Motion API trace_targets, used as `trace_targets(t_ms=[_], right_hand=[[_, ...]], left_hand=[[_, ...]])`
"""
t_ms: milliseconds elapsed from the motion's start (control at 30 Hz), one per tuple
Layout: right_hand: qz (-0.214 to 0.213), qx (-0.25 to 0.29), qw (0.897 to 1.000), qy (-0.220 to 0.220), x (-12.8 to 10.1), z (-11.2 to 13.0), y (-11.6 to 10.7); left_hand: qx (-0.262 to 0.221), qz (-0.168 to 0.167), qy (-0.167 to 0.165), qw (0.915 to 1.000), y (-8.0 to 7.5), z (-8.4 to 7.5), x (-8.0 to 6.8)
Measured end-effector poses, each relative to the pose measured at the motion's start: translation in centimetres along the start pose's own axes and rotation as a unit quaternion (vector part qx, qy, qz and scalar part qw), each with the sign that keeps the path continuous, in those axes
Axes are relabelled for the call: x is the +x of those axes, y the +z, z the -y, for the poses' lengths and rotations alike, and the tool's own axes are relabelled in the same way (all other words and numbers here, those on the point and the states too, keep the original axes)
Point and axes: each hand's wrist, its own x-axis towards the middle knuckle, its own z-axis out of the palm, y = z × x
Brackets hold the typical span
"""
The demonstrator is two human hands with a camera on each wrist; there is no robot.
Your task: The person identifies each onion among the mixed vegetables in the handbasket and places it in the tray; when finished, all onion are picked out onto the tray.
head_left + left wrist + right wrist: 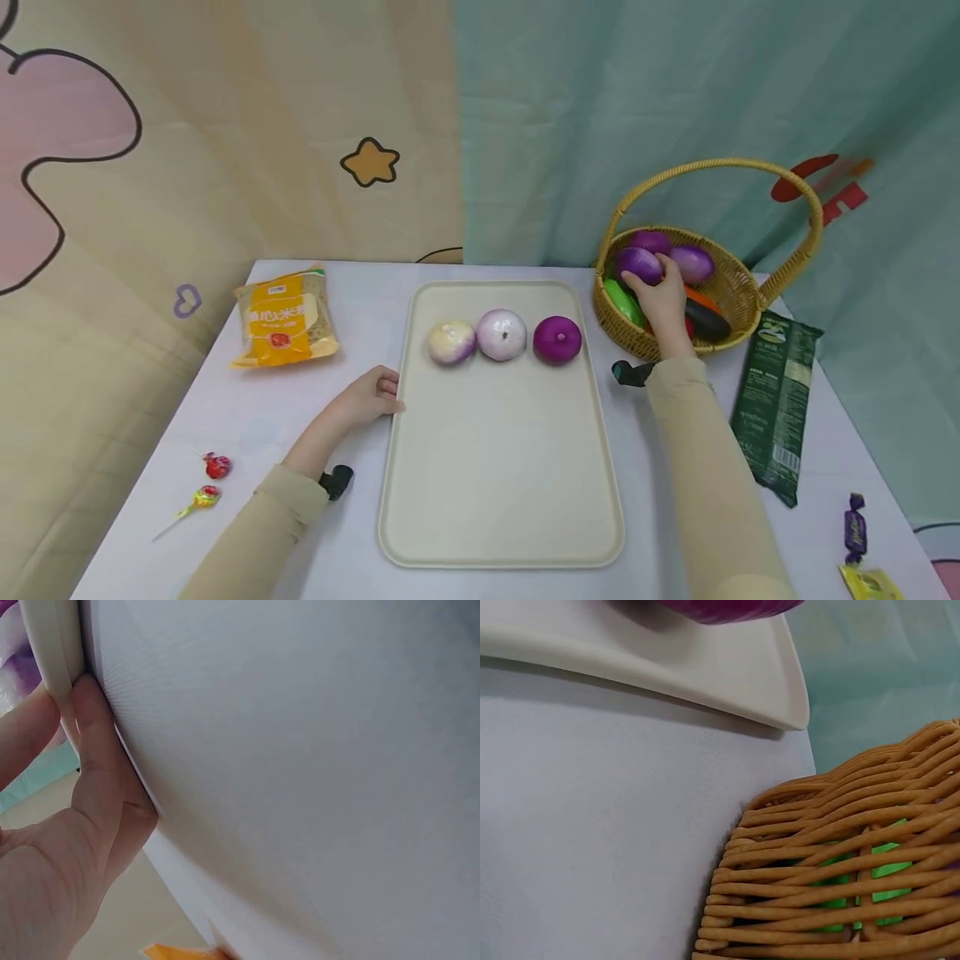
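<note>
My left hand pinches the left rim of a cream tray; in the left wrist view its thumb and fingers lie on either side of the rim. A whitish-purple onion, a pale onion and a dark purple onion sit in a row across the tray's far part. Over at the wicker basket, my right hand reaches inside and grips a shiny purple onion. The right wrist view shows the basket's woven side, but not the hand.
Inside the basket are more purple vegetables, a green one and a dark eggplant-like one; its handle arches above. A green packet leans by it. A yellow bag, lollipops and wrapped candy lie around.
</note>
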Motion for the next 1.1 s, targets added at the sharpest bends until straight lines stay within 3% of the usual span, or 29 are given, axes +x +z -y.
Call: trace_targets(t_ms=[167,333,467,567,767,933,1100], right_hand=[[-0.022,0.001,1.000,-0.005,-0.2,0.2,-0.2],[-0.048,0.007,0.999,0.006,-1.4,1.2,-2.1],[-0.017,0.012,1.000,0.013,-3.6,2.6,-3.5],[0.019,0.010,1.000,-0.006,-5.8,3.6,-3.4],[0.110,0.036,0.992,-0.056,-10.5,4.6,-0.3],[0.217,0.052,0.973,-0.066,-13.9,4.7,3.8],[0.285,0.038,0.956,-0.066,-16.4,4.7,7.8]], left_hand=[[-0.003,0.002,0.006,1.0000,0.0,-0.1,-0.1],[0.000,0.005,0.013,0.9999,0.1,-0.2,0.0],[0.009,0.004,0.006,0.9999,-0.1,-0.3,0.2],[0.005,0.003,0.002,1.0000,0.0,-0.3,0.2],[0.005,0.000,0.004,1.0000,0.1,-0.3,0.2],[0.009,0.000,0.002,1.0000,0.0,-0.5,0.0],[0.007,-0.001,0.000,1.0000,-0.1,-0.6,-0.2]])
